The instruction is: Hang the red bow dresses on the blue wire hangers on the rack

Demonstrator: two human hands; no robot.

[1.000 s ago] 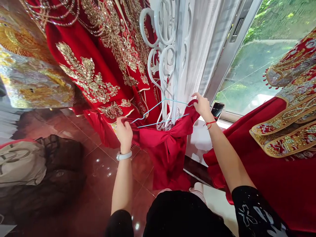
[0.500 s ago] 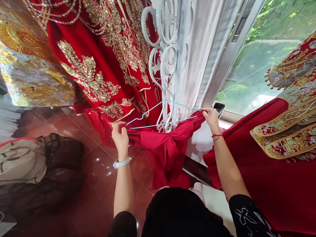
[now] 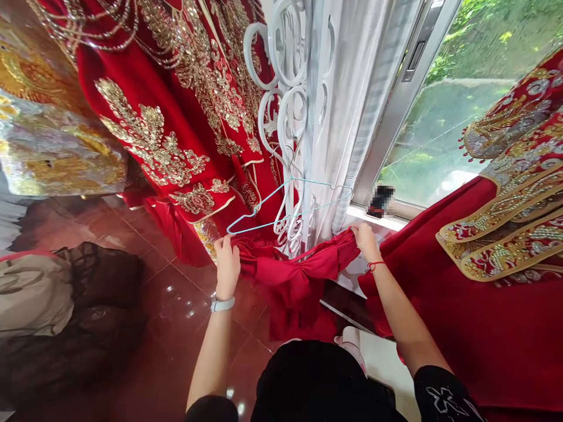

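A plain red dress (image 3: 303, 275) is stretched between my two hands by its upper edge, its skirt hanging down toward the floor. My left hand (image 3: 227, 258) grips the dress's left top corner, fingers closed. At the opposite corner, the fingers of my right hand (image 3: 364, 239) pinch the fabric. Just above and beyond the dress, a thin light-blue wire hanger (image 3: 290, 208) hangs by its hook in front of a white scrolled metal stand (image 3: 288, 111). The hanger's lower bar is apart from the dress, though its left end is close to my left hand.
Red garments with gold beading (image 3: 153, 140) hang at the left, and an embroidered red costume (image 3: 505, 234) at the right. Dark and beige bags (image 3: 35, 287) lie on the tiled floor (image 3: 176, 310). A pixelated dark object (image 3: 379, 202) stands on the sill by the window (image 3: 440, 129).
The dress's top edge has come off the hanger ends. Both hands have moved down, drawing the dress below the hanger, which stays hanging at the stand.
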